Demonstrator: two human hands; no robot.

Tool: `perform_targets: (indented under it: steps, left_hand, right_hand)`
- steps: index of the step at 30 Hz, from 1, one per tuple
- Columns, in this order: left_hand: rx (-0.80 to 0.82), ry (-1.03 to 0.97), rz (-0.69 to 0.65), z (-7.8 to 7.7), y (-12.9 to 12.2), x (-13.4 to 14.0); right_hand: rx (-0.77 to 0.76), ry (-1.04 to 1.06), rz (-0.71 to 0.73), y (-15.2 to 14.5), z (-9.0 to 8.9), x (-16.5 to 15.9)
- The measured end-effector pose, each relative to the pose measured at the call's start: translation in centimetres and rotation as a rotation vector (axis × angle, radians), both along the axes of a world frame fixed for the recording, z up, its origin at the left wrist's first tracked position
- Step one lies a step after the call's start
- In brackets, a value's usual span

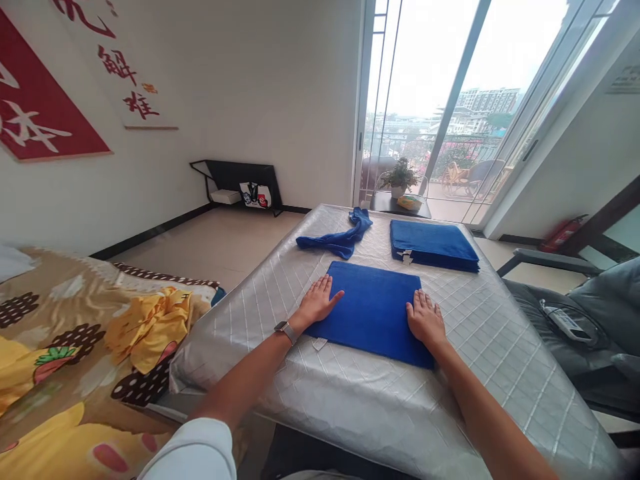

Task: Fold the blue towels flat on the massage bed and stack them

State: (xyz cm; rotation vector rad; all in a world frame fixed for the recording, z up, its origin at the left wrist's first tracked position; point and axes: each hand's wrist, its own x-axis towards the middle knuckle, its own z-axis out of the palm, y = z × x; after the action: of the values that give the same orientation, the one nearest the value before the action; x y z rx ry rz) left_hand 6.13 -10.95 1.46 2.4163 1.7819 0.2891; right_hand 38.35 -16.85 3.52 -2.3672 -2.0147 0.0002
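A blue towel (373, 310), folded into a flat rectangle, lies on the silver quilted mattress (480, 347) in front of me. My left hand (319, 300) rests flat on its left edge, thumb spread and fingers stretched out. On the opposite edge lies my right hand (425, 316), palm down with its fingers extended. A white tag (319, 343) pokes out at the towel's near left corner. Beyond it to the right sits a neat stack of folded blue towels (433, 243). A crumpled blue towel (340, 239) lies loosely at the far left of the mattress.
On the left is a bed with a patterned brown and yellow blanket (75, 380). A dark armchair (530, 307) holding a white power strip (565, 321) stands at right. Past the mattress are a small table with a potted plant (399, 177) and a glass sliding door (425, 87).
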Motion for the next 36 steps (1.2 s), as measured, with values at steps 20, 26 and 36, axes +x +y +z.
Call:
perform_targets:
  steps: [20,26,36]
  left_hand:
    - [0.109,-0.062,-0.531,1.4,-6.8,16.6]
    - [0.050,-0.044,-0.511,1.4,-7.0,13.0]
    - [-0.015,0.057,-0.164,0.3,-6.6,-1.8]
  right_hand:
    - [-0.026,0.002,0.096,-5.7,-1.9,-0.3]
    - [-0.043,-0.029,0.070,-5.9,-1.2,-0.7]
    - [-0.022,-0.001,0.080,-5.7,-1.8,-0.3]
